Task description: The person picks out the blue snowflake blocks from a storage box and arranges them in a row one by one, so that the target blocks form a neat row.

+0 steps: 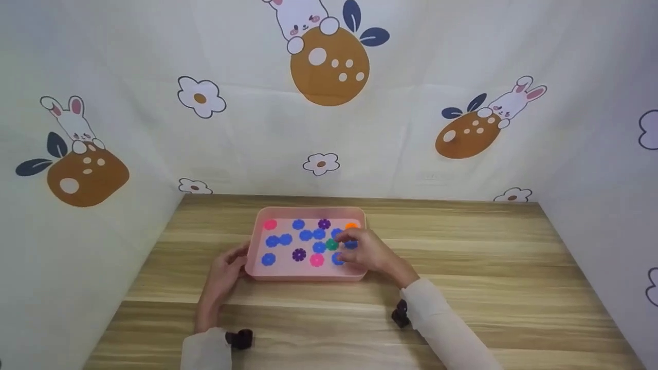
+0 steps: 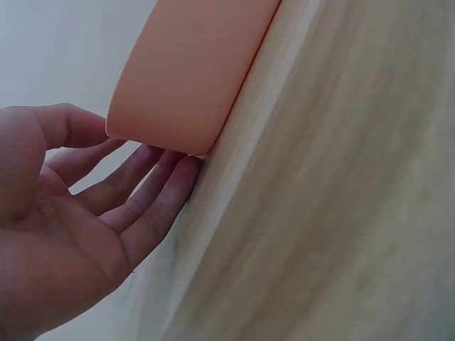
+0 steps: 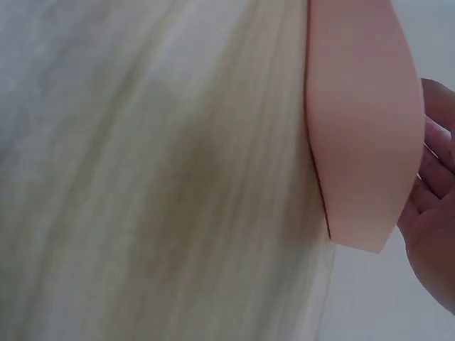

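Observation:
A pink rectangular tray [image 1: 308,278] stands on the table with several flower-shaped plastic pieces spread over its floor. My left hand [image 1: 222,275] touches the tray's left side; in the left wrist view its fingers [image 2: 135,177] reach the outer wall and the thumb is at the rim. Over the tray's right part is my right hand [image 1: 367,251], thumb and fingers parted. Nearest its fingertips are a green piece [image 1: 332,244] and a blue piece [image 1: 336,258]. The right wrist view has the tray wall hiding those fingertips.
Among the other pieces are a purple one [image 1: 299,254], a pink one [image 1: 316,260] and an orange one [image 1: 351,226] by the far right corner. Beneath the tray is a wood-grain table [image 1: 462,257]. A printed cloth [image 1: 247,144] hangs behind and at both sides.

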Demonstrator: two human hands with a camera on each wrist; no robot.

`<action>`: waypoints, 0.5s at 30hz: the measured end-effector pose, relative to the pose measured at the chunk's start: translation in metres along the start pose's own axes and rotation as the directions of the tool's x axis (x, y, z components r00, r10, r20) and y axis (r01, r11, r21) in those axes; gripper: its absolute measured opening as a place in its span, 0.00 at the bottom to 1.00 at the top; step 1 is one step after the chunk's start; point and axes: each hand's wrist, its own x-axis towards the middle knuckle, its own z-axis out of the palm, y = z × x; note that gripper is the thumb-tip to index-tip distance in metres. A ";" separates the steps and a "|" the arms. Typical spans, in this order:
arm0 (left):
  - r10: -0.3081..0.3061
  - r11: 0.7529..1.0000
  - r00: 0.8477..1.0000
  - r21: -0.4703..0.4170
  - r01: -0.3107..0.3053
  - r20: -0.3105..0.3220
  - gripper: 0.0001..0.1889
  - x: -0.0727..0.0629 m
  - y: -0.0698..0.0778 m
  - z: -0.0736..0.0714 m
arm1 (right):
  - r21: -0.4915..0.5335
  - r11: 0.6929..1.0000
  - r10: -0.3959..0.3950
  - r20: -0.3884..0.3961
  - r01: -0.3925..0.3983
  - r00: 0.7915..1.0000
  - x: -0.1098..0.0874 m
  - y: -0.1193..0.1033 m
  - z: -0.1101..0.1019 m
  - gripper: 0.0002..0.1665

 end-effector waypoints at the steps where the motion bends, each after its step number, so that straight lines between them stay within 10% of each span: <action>1: 0.005 1.000 1.000 0.000 -0.005 0.009 0.23 0.000 0.000 0.000 | -0.021 1.000 -0.003 0.008 0.003 1.000 0.000 0.000 0.000 0.23; 15: -0.010 1.000 1.000 0.029 0.010 0.010 0.23 0.003 -0.002 -0.002 | -0.224 0.974 0.053 0.064 -0.037 0.997 0.006 -0.001 0.008 0.21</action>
